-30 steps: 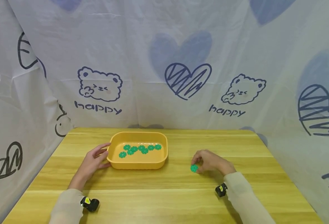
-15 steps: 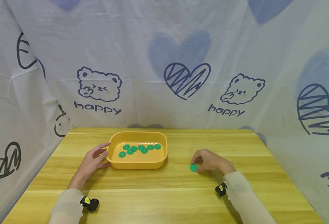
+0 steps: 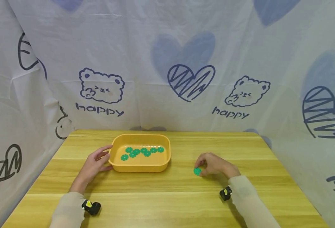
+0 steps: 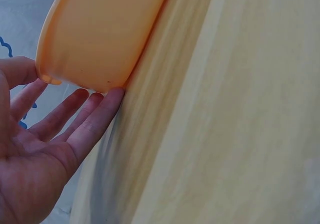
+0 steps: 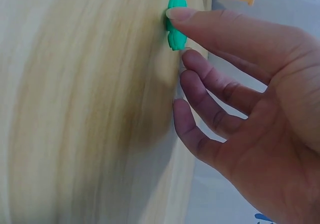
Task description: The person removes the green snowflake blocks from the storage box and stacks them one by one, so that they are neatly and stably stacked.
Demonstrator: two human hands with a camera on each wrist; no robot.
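In the head view, my left hand [image 3: 94, 163] is at the left end of a yellow plastic basin [image 3: 140, 168]. Its fairly straight fingers touch the basin's outer end wall [image 4: 100, 34], one digit up at the rim. Several green notched plastic discs [image 3: 124, 157], like snowflake building discs, lie spread over the basin floor. To the right, my right hand [image 3: 214, 164] pinches one more green notched disc [image 3: 197, 171] at or just above the tabletop. From the right wrist, the thumb lies across this disc [image 5: 176, 39], seen edge-on; the remaining fingers are bent and hold nothing.
The wood-grain table [image 3: 161, 202] runs back to a white cloth backdrop [image 3: 144, 63] printed with hearts and bears. Cloth also hangs along both sides. Small black wrist cameras [image 3: 91, 207] sit at the cuffs.
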